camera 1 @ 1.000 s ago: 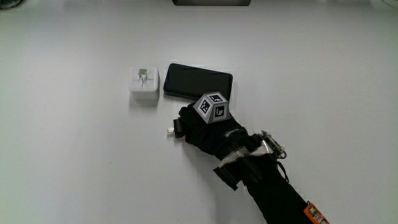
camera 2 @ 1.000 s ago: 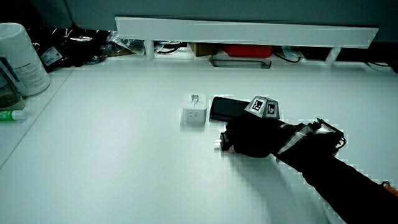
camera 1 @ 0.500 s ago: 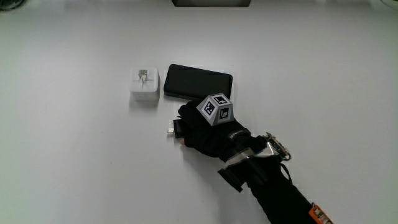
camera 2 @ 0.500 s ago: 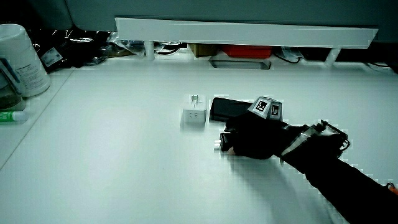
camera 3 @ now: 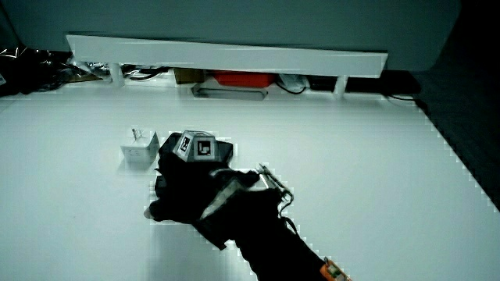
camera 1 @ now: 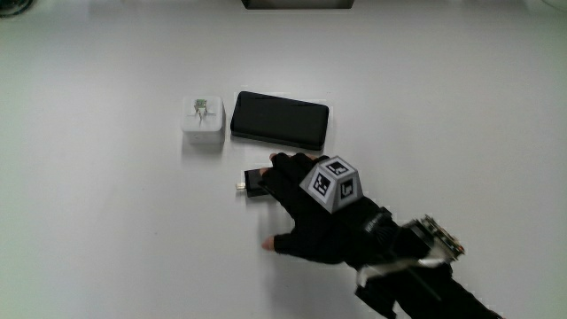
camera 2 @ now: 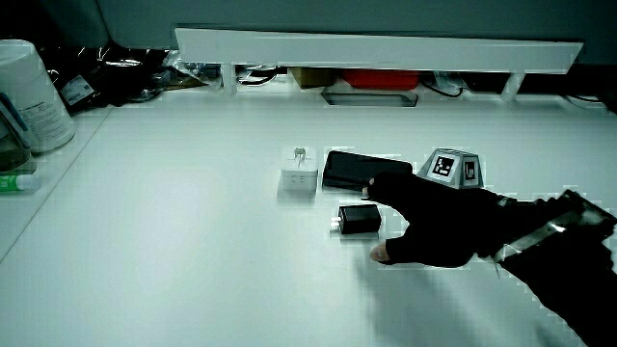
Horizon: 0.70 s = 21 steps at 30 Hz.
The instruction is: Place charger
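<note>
Charger's down on the table [camera 1: 461, 97] as far as I can see: the small black charger [camera 1: 257, 183] lies flat on the white top with a little metal tip poking out at the end turned away from the hand, and in a side view [camera 2: 359, 220] it sits there as a dark block with nothing wrapped around it. The hand [camera 1: 323, 213] is just beside it, fingers spread and resting low over the table, gripping nothing. From above, one fingertip [camera 1: 276, 162] looks like it meets the charger's edge, but I honestly can't tell if it's touching or only close. The thumb sticks out nearer to the person than the charger, so the charger sits in the gap between thumb and fingers. The patterned cube [camera 1: 334, 182] rides on the back of the glove, and the black forearm trails off toward the person. A bit farther from the person than the charger there's a black phone [camera 1: 280, 120] lying flat, and right next to it, with a narrow gap, a white plug adapter [camera 1: 203, 124] with its prongs pointing up. Both are apart from the charger. In a side view the hand [camera 3: 183, 187] hides the charger completely, and only the adapter [camera 3: 138, 152] shows beside the glove.
</note>
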Each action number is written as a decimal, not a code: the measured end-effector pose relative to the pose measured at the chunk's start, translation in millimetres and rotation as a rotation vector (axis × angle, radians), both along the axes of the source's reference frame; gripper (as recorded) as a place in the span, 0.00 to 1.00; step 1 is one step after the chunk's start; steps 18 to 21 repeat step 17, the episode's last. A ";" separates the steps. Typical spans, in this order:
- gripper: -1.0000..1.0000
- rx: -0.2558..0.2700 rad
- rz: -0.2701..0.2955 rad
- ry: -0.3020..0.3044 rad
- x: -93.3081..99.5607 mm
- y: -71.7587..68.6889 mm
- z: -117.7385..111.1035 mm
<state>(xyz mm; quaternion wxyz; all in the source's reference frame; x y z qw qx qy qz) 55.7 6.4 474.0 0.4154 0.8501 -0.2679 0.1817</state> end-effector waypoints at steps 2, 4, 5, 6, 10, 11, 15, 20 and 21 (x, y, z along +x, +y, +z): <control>0.00 -0.003 -0.030 -0.037 2.3 6.9 -18.4; 0.00 0.012 -0.063 -0.027 4.2 14.5 -27.6; 0.00 -0.006 -0.076 -0.026 6.1 19.0 -29.0; 0.00 -0.006 -0.082 -0.031 7.5 22.2 -35.7; 0.00 -0.050 -0.128 -0.061 13.4 33.8 -55.9; 0.00 -0.019 -0.135 -0.052 17.0 38.7 -52.6; 0.00 -0.037 -0.159 -0.068 25.0 49.2 -73.8; 0.00 -0.008 -0.162 -0.057 30.6 55.0 -78.4; 0.00 -0.008 -0.162 -0.057 30.6 55.0 -78.4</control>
